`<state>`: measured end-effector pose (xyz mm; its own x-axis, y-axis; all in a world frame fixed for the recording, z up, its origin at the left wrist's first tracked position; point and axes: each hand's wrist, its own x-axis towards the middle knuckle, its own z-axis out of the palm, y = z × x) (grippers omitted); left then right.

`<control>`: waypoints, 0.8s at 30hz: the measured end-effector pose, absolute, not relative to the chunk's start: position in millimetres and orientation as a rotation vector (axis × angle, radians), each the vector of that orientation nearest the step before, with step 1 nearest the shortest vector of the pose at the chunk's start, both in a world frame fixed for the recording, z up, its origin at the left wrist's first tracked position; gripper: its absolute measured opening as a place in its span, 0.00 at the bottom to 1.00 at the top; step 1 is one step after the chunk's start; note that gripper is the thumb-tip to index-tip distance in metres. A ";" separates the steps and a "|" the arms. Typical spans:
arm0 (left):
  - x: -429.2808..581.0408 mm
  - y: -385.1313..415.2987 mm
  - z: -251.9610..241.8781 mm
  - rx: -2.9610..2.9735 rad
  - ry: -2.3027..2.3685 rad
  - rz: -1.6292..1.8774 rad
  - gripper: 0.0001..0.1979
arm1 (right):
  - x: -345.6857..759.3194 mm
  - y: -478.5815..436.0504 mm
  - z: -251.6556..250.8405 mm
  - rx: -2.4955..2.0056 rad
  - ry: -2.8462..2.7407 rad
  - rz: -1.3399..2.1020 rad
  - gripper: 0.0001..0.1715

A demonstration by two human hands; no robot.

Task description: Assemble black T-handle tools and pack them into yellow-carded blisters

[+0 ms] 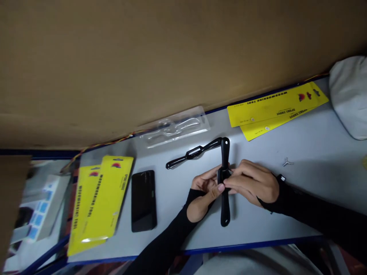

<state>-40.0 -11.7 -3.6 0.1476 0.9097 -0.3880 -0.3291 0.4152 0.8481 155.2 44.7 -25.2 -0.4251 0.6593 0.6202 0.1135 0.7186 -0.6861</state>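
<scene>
A black spokeshave body (225, 206) stands lengthwise away from me over the table, its two handles pointing up and down in the view. My left hand (204, 194) is closed around its middle from the left, thumb laid across the front. From the right, my right hand (254, 181) has its fingers pinched together at the same middle part; whatever lies between those fingertips is hidden. Behind, a second black spokeshave body (195, 152) lies slantwise on the table, its right end meeting the top of the held one.
Yellow spokeshave packages lie at the left (110, 202) and back right (272, 105). A clear plastic blister shell (177, 128) rests near the cardboard wall (172, 57). A black phone (143, 201) is left of my hands. Small metal wing-shaped parts (287, 162) lie right; pale cloth (351, 95) sits beyond.
</scene>
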 end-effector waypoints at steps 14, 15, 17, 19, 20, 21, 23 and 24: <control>-34.6 -18.5 -11.4 0.623 1.105 0.937 0.33 | 159.2 56.1 -20.6 -0.596 -2.062 0.983 0.07; -35.4 -18.2 -8.8 0.625 1.091 0.914 0.34 | 160.1 57.4 -20.6 -0.578 -2.062 1.006 0.07; -37.4 -17.2 -3.7 0.624 1.088 0.871 0.34 | 162.7 60.4 -20.5 -0.553 -2.080 1.047 0.10; -39.8 -15.7 0.3 0.627 1.128 0.816 0.34 | 165.0 63.0 -20.5 -0.527 -2.096 1.086 0.12; -41.1 -14.8 1.6 0.629 1.152 0.792 0.34 | 165.5 63.8 -20.7 -0.506 -2.095 1.105 0.13; -42.4 -14.0 2.5 0.629 1.173 0.765 0.34 | 165.5 64.1 -21.1 -0.485 -2.086 1.122 0.13; -44.4 -12.8 2.9 0.628 1.195 0.731 0.33 | 164.0 63.3 -22.5 -0.460 -2.058 1.165 0.13; -45.0 -12.4 2.7 0.627 1.199 0.731 0.32 | 162.7 62.3 -23.3 -0.493 -2.041 1.209 0.12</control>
<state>-45.0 -12.4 2.7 0.1936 0.7825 -0.5918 -0.1671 0.6207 0.7661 162.7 62.3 -23.3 -0.6800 0.6291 0.3766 -0.0280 0.4910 -0.8707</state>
